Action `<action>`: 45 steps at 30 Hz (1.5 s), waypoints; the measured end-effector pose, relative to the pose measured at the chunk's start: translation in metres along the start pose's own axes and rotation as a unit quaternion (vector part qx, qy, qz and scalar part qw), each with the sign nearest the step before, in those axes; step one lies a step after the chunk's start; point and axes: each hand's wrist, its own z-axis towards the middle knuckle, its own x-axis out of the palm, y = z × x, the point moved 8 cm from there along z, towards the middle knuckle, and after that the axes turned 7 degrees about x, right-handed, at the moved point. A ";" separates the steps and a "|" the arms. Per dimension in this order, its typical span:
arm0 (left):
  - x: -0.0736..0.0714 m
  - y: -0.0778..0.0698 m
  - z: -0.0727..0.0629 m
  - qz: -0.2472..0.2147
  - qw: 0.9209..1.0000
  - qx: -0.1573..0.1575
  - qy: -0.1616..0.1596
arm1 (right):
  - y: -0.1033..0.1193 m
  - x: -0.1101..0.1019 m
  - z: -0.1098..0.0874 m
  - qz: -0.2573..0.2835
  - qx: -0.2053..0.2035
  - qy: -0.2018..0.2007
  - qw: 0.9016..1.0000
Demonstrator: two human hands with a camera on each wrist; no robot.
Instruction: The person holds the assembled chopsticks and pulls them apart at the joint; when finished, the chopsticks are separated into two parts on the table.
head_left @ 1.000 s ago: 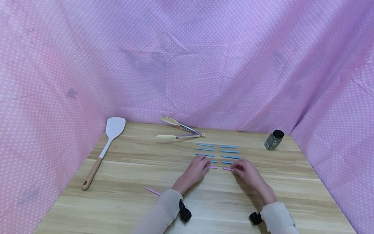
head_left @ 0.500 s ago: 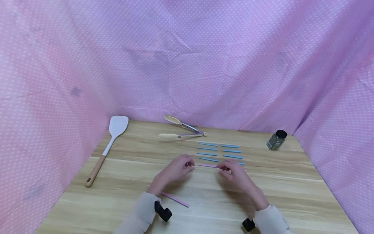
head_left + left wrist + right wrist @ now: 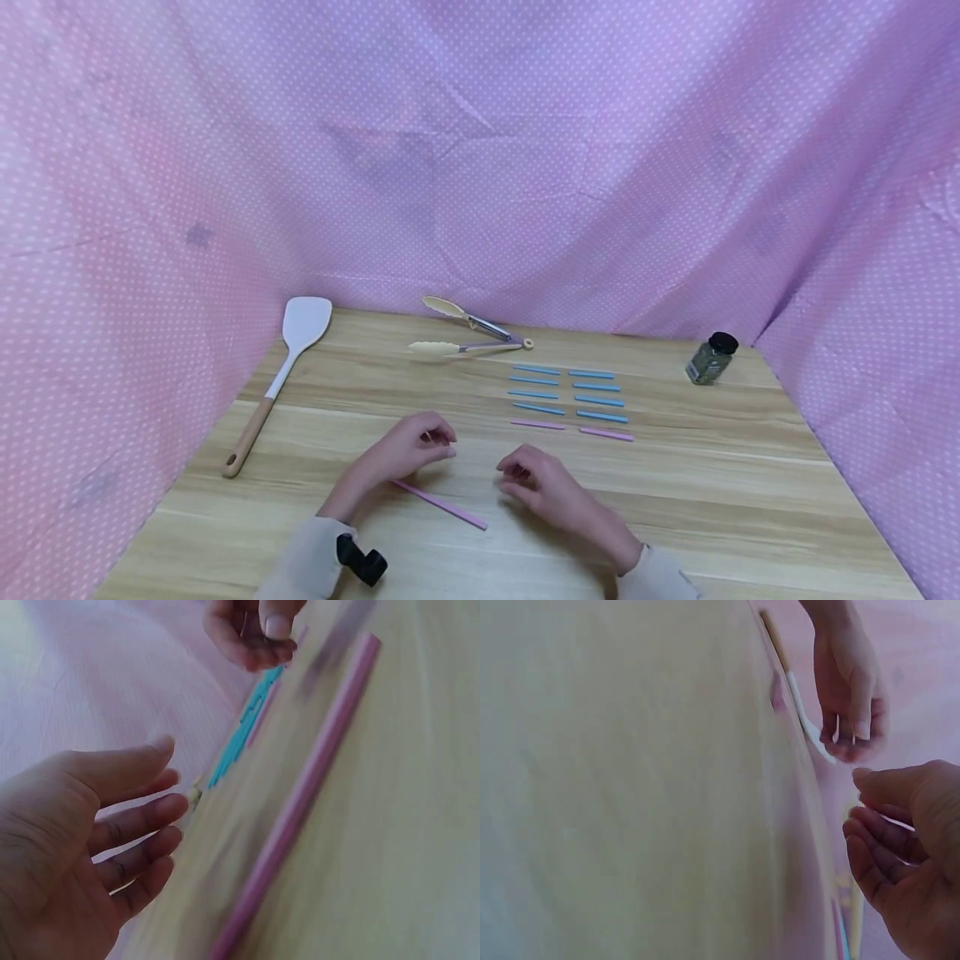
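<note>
Blue sticks [image 3: 534, 381] lie on the wooden table in two columns, several to each side. At their near end lie two shorter pink sticks, one on the left [image 3: 537, 425] and one on the right [image 3: 606, 434]. A longer pink stick [image 3: 442, 504] slants across the table closer to me. My left hand [image 3: 408, 446] hovers by its far end with fingers loosely bent, holding nothing; the left wrist view shows the pink stick [image 3: 300, 799] beside that hand [image 3: 112, 825]. To its right, my right hand [image 3: 551, 487] is also without anything in its relaxed fingers [image 3: 874, 840].
A white spatula [image 3: 303, 325] with a wooden handle lies at the left. Spread tongs [image 3: 487, 333] rest at the back, and a black-capped jar [image 3: 711, 358] stands at the back right. A pink dotted cloth [image 3: 480, 167] walls the table on three sides.
Both hands have drawn back from the rows toward me and to the left. The two short pink sticks are let go and lie below the blue ones.
</note>
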 end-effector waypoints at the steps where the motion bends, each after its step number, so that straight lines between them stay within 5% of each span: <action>1: -0.001 0.002 -0.004 -0.003 1.000 -0.001 0.001 | 0.001 0.005 -0.001 0.003 0.004 0.008 1.000; 8: -0.004 0.015 -0.031 0.001 1.000 0.004 0.010 | 0.011 0.031 -0.004 0.011 0.018 0.052 0.998; 17: -0.008 0.020 -0.049 0.002 0.999 0.008 0.048 | 0.013 0.046 -0.006 -0.009 0.036 0.082 0.996; 30: -0.008 0.017 -0.051 0.037 0.996 0.040 0.064 | 0.018 0.050 -0.006 -0.084 0.012 0.098 0.992; 38: -0.008 0.019 -0.051 0.030 0.997 0.015 0.066 | 0.016 0.050 -0.003 -0.066 0.046 0.097 0.992; 45: -0.010 0.018 -0.050 0.004 0.998 -0.012 0.068 | 0.011 0.033 -0.001 -0.029 0.077 0.049 0.995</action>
